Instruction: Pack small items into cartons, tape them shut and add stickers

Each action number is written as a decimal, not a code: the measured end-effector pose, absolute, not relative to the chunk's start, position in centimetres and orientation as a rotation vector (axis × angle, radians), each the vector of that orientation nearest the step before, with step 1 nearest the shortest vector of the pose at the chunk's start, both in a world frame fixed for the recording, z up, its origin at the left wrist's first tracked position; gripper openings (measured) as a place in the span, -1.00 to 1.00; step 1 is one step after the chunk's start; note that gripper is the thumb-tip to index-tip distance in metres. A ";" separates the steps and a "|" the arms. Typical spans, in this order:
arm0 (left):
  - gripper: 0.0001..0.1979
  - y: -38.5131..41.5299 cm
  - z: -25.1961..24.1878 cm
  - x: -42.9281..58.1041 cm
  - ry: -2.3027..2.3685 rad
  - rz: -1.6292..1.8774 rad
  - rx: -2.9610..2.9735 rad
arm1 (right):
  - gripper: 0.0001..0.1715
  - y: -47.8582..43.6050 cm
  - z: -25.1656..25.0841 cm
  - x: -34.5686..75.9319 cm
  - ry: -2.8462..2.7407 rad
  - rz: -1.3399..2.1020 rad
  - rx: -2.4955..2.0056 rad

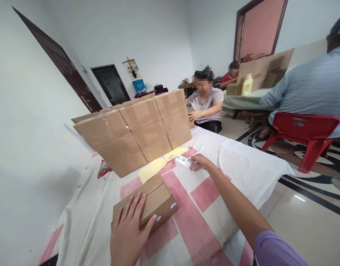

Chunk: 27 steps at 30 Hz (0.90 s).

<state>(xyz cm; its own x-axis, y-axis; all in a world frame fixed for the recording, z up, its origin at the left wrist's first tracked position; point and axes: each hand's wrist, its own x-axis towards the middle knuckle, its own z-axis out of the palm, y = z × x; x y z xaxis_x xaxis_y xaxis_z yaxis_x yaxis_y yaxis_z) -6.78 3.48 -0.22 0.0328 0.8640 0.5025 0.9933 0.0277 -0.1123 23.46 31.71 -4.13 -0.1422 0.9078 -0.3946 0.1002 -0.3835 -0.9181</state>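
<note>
While the left hand (128, 221) rests on the cardboard box (156, 187), its fingers lie slightly spread across the top, thumb over the near edge. The white device (182, 161) is beyond the box and to its right; whether it touches the cloth is unclear. The right hand (200, 162) is nearer to it, fingers pinching its right end; its long axis extends leftward from them. Behind it lie the yellow sheet (152, 170) and the cardboard partition (148, 133).

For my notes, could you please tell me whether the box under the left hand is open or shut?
Shut: the box has a flat, seamed top, and the left hand rests on it.
</note>
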 end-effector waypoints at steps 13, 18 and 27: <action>-0.39 3.2 -0.4 -6.3 -1.906 -0.435 -1.868 | -0.67 31.3 -5.8 23.4 -1.186 1.357 -1.392; -0.39 3.2 -0.6 -6.4 -1.875 -0.450 -1.864 | -0.61 31.3 -5.9 22.7 -1.186 1.321 -1.326; -0.39 3.2 -0.2 -6.1 -1.860 -0.450 -1.856 | -0.63 31.4 -5.6 22.1 -1.161 1.312 -1.147</action>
